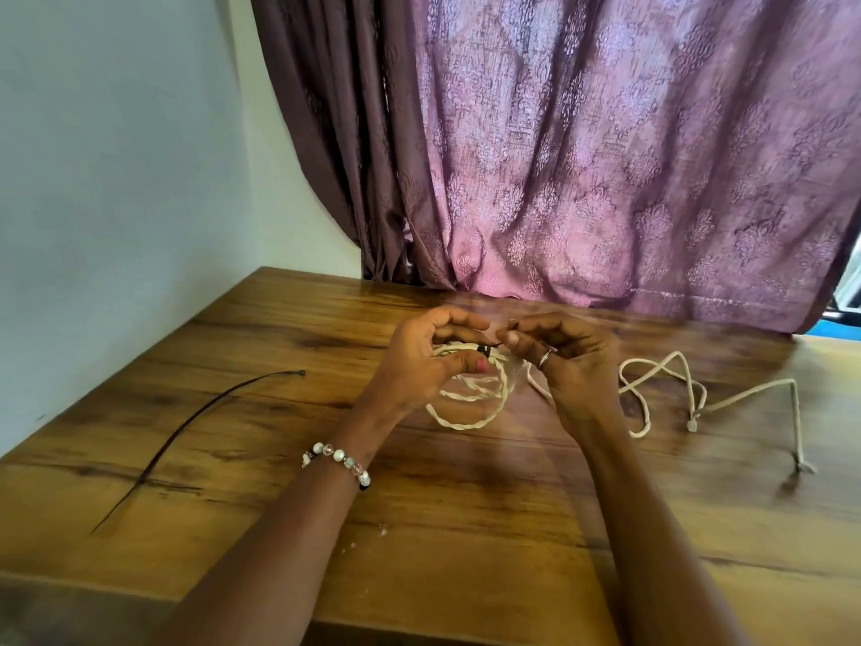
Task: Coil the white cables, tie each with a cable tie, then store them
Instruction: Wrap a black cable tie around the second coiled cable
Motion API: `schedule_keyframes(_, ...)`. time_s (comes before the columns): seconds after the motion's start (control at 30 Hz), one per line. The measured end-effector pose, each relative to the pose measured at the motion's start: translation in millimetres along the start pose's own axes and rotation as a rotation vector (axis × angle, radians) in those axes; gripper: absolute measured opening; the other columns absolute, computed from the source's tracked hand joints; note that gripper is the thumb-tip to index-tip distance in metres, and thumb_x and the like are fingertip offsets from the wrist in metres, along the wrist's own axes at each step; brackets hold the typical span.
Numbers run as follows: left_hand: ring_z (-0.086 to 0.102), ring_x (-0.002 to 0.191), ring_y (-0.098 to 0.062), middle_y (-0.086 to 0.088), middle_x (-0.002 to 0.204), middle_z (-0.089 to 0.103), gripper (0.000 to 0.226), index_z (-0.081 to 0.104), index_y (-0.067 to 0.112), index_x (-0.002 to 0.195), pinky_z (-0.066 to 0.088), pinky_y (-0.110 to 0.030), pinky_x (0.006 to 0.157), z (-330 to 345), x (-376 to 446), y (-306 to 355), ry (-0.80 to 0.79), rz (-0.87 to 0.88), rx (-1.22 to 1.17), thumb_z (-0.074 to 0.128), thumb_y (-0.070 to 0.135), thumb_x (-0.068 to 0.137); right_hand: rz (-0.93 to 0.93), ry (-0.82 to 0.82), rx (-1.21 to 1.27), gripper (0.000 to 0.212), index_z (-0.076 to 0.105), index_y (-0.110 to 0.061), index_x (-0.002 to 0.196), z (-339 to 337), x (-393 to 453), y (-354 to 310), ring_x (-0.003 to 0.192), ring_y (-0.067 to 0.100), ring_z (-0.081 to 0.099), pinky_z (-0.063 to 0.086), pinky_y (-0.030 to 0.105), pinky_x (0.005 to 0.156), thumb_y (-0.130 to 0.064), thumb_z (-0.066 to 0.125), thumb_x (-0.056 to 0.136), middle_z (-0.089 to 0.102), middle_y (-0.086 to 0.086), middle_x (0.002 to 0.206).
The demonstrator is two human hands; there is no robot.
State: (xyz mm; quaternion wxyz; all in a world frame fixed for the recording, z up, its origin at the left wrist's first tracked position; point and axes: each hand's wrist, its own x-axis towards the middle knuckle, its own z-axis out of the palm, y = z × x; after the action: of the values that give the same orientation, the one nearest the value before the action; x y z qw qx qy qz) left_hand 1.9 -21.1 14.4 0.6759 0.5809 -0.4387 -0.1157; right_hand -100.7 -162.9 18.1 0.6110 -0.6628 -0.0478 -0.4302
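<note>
where a purple curtain (pixel 605 156) backs the wooden table (pixel 466 529), both hands' fingers (pixel 466 366) pinch the coiled cable (pixel 470 403).

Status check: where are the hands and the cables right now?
Left hand holds coiled white cable; right hand pinches black cable tie on it. Second white cable loose at right. Spare cable ties left on table. Nothing in the way.

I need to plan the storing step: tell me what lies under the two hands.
Under the left hand and right hand lies the coiled white cable on the wooden table. Its upper part, bearing the black cable tie, is mostly covered.
</note>
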Motion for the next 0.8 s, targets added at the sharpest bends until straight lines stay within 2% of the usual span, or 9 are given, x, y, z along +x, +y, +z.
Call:
schedule_keyframes(0.1, 0.070, 0.089, -0.015, -0.009, 0.095, 0.073, 0.042, 0.065, 0.013, 0.101, 0.056, -0.026, 0.074, 1, 0, -1, 0.019, 0.004, 0.015, 0.081, -0.003, 0.066, -0.014, 0.088, -0.048, 0.013, 0.071, -0.002, 0.086, 1, 0, 2, 0.067, 0.013, 0.067, 0.052, 0.023, 0.059, 0.005, 0.072, 0.076, 0.074, 0.000, 0.075)
schedule_keyframes(0.17, 0.071, 0.089, -0.016, -0.007, 0.094, 0.073, 0.042, 0.066, 0.015, 0.100, 0.057, -0.028, 0.077, 3, -1, -2, 0.028, 0.008, 0.032, 0.082, -0.001, 0.065, -0.026, 0.114, -0.096, 0.013, 0.071, 0.003, 0.091, 3, 0, 5, 0.070, 0.014, 0.067, 0.052, 0.023, 0.062, 0.004, 0.071, 0.078, 0.074, 0.004, 0.078)
schedule_keyframes(0.23, 0.071, 0.088, -0.017, -0.005, 0.093, 0.074, 0.042, 0.065, 0.016, 0.100, 0.058, -0.032, 0.080, 5, -1, -3, 0.036, 0.015, 0.059, 0.084, 0.002, 0.064, -0.036, 0.126, -0.148, 0.016, 0.072, 0.003, 0.095, 2, 0, 7, 0.075, 0.017, 0.068, 0.054, 0.028, 0.068, 0.003, 0.071, 0.079, 0.074, 0.007, 0.082)
schedule_keyframes(0.3, 0.071, 0.089, -0.018, -0.006, 0.093, 0.074, 0.042, 0.065, 0.017, 0.099, 0.058, -0.034, 0.081, 5, -1, -2, 0.045, 0.021, 0.070, 0.084, 0.004, 0.064, -0.050, 0.080, -0.216, 0.017, 0.074, -0.006, 0.095, -1, 2, 8, 0.078, 0.022, 0.069, 0.055, 0.036, 0.071, 0.000, 0.071, 0.080, 0.075, 0.004, 0.085)
schedule_keyframes(0.4, 0.071, 0.090, -0.019, -0.007, 0.094, 0.073, 0.040, 0.066, 0.017, 0.099, 0.058, -0.035, 0.081, 3, -1, -2, 0.060, 0.026, 0.078, 0.084, 0.007, 0.064, -0.173, -0.091, -0.408, 0.019, 0.074, -0.015, 0.097, -11, 5, 6, 0.076, 0.032, 0.067, 0.054, 0.047, 0.067, -0.005, 0.073, 0.081, 0.074, 0.004, 0.088)
schedule_keyframes(0.5, 0.071, 0.084, -0.013, 0.000, 0.089, 0.073, 0.037, 0.067, 0.019, 0.094, 0.057, -0.027, 0.076, 1, 0, 0, 0.075, 0.019, 0.078, 0.083, 0.005, 0.064, -0.308, -0.226, -0.619, 0.016, 0.075, -0.017, 0.096, -18, 7, 4, 0.078, 0.024, 0.066, 0.052, 0.042, 0.065, -0.014, 0.071, 0.081, 0.072, 0.002, 0.087)
schedule_keyframes(0.6, 0.069, 0.079, -0.006, 0.003, 0.085, 0.072, 0.036, 0.067, 0.018, 0.093, 0.053, -0.018, 0.070, 0, -1, 1, 0.074, 0.010, 0.063, 0.081, 0.000, 0.066, -0.377, -0.263, -0.780, 0.015, 0.077, -0.018, 0.092, -21, 7, 4, 0.079, 0.020, 0.064, 0.051, 0.037, 0.067, -0.015, 0.070, 0.079, 0.070, 0.000, 0.085)
schedule_keyframes(0.7, 0.069, 0.079, -0.005, 0.001, 0.085, 0.071, 0.036, 0.067, 0.016, 0.094, 0.052, -0.017, 0.068, 0, -1, 1, 0.066, 0.017, 0.072, 0.081, -0.001, 0.066, -0.426, -0.240, -0.862, 0.022, 0.077, -0.016, 0.091, -21, 7, 9, 0.078, 0.020, 0.064, 0.052, 0.038, 0.066, -0.005, 0.069, 0.074, 0.068, -0.002, 0.084)
schedule_keyframes(0.8, 0.069, 0.080, -0.008, 0.000, 0.086, 0.071, 0.037, 0.066, 0.018, 0.095, 0.055, -0.022, 0.071, 0, 0, -1, 0.071, 0.026, 0.105, 0.082, 0.001, 0.066, -0.506, -0.223, -0.975, 0.035, 0.077, -0.014, 0.091, -20, 9, 12, 0.076, 0.023, 0.063, 0.053, 0.037, 0.061, 0.008, 0.069, 0.065, 0.067, 0.000, 0.082)
